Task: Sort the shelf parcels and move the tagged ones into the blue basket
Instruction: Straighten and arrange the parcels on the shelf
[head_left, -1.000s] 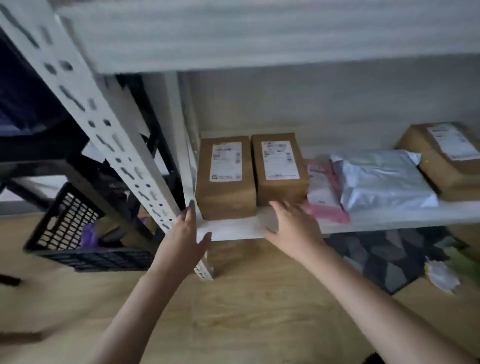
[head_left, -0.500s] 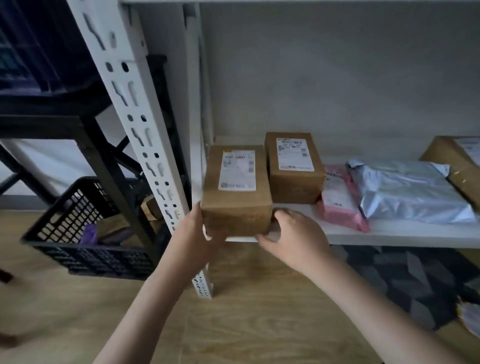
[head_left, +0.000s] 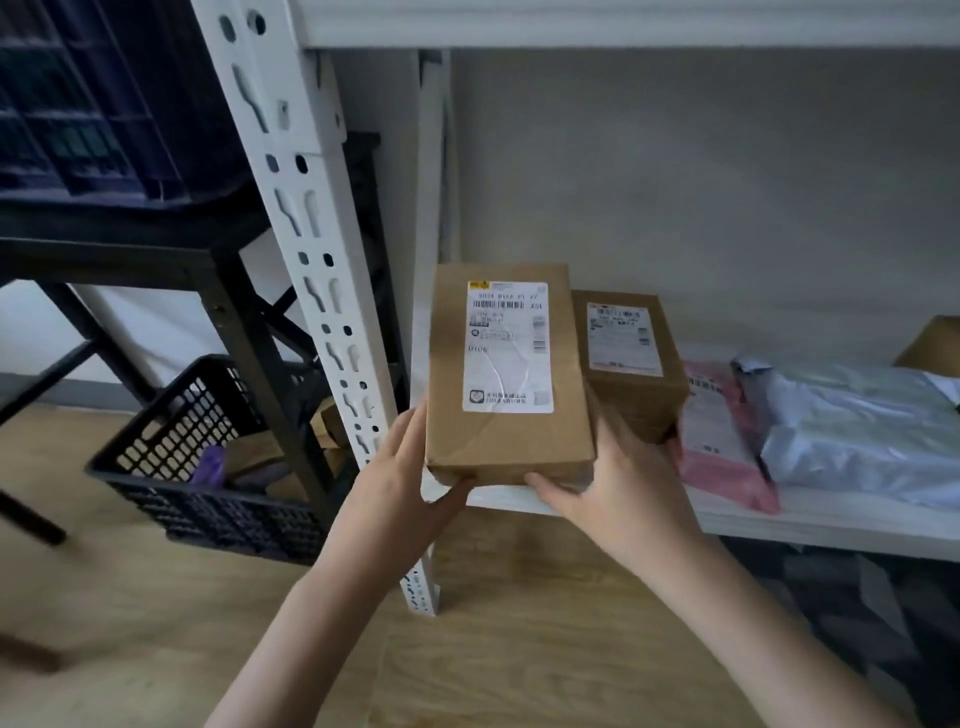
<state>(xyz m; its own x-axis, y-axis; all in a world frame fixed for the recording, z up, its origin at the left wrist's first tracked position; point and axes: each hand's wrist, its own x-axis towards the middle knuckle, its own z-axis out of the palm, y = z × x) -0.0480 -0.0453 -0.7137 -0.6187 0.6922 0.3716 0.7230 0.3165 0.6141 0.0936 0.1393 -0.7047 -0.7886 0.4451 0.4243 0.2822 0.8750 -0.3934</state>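
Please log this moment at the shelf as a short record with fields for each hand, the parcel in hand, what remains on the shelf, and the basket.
left hand: left hand grips the lower left corner of the held box
right hand: right hand grips its lower right corner
held box: brown box, white label up, lifted off the shelf
on shelf: second brown box, pink mailer, grey mailer
basket: dark basket on the floor left of the white upright, some items inside
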